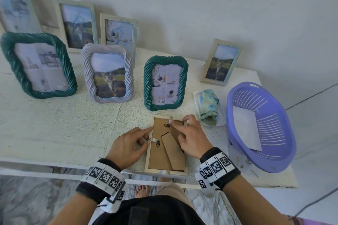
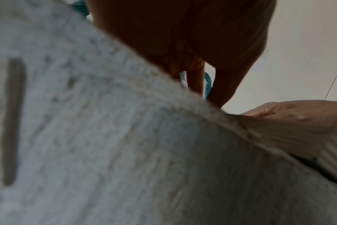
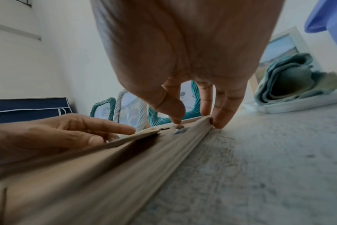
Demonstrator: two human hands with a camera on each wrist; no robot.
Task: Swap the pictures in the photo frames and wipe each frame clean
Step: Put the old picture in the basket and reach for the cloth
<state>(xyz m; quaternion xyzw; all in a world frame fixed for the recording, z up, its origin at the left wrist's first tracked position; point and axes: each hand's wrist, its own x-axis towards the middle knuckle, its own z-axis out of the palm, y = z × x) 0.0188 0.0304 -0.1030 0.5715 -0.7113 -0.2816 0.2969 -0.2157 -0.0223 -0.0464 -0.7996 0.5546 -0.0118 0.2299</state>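
Observation:
A pale wooden photo frame lies face down at the table's front edge, its brown backing board and stand leg facing up. My left hand is at the frame's left edge, thumb and curled fingers at a small metal tab, index finger stretched along the rim. My right hand holds the top right corner: its index finger rests on the top tab and the thumb presses on the backing. In the right wrist view the right hand pinches the frame, with the left hand opposite.
A blue-green cloth lies in a white tray right of the frame. A purple basket holding a white sheet sits at the far right. A green twisted frame stands just behind; several more frames line the wall.

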